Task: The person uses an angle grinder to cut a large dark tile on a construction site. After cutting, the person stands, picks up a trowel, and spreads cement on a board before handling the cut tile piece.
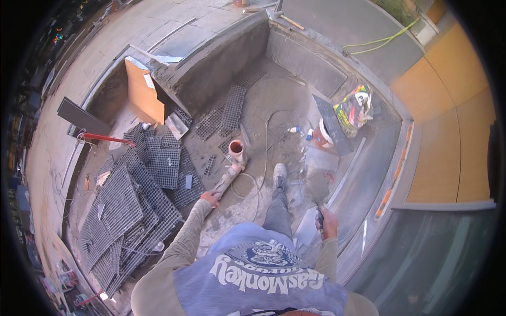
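My left hand is closed around the near end of a dusty pipe. At its far end, an orange elbow turns its round mouth upward. To the right, my right hand grips the dark handle of a trowel; its grey, mortar-coloured blade points away from me. Beyond the trowel stands a bucket, partly covered by a dark board. A cable winds over the floor between my hands.
Dark mosaic tile sheets lie in a heap at left, near an open cardboard box. Low grey walls enclose the floor. A colourful bag sits at right. A hammer rests on the far ledge. A red-handled tool crosses the left edge.
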The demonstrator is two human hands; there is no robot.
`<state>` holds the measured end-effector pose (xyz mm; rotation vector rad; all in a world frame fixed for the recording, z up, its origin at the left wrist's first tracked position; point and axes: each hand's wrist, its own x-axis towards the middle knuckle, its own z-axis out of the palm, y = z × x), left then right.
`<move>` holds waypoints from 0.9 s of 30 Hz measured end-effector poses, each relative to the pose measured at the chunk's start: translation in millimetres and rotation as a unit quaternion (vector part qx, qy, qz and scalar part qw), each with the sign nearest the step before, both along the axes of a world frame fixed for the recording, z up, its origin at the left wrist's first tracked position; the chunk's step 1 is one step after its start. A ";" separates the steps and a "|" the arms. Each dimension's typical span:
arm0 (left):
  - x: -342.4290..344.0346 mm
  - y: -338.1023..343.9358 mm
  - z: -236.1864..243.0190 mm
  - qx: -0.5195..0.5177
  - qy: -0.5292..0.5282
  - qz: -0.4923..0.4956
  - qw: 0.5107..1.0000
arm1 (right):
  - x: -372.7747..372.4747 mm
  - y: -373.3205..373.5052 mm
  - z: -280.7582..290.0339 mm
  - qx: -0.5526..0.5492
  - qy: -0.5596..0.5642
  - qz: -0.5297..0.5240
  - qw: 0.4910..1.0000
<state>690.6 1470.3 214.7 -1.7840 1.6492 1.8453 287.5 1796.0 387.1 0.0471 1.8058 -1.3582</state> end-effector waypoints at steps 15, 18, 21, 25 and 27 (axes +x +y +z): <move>-155.9 5.6 -3.9 0.212 -0.130 0.444 0.861 | -317.3 -509.4 14.8 -0.047 0.040 0.265 0.962; -202.9 -2.1 -10.4 0.227 -0.152 0.471 0.839 | -343.2 -619.9 10.6 -0.059 0.055 0.312 0.947; -248.5 -32.3 -19.6 0.230 -0.153 0.481 0.832 | -363.9 -721.5 -6.7 -0.073 0.038 0.331 0.940; -308.6 -136.5 -49.9 0.204 -0.146 0.477 0.842 | -393.3 -876.6 -35.2 -0.085 0.041 0.362 0.927; -331.6 -203.0 -62.4 0.175 -0.133 0.464 0.858 | -405.1 -962.8 -48.9 -0.085 0.056 0.383 0.918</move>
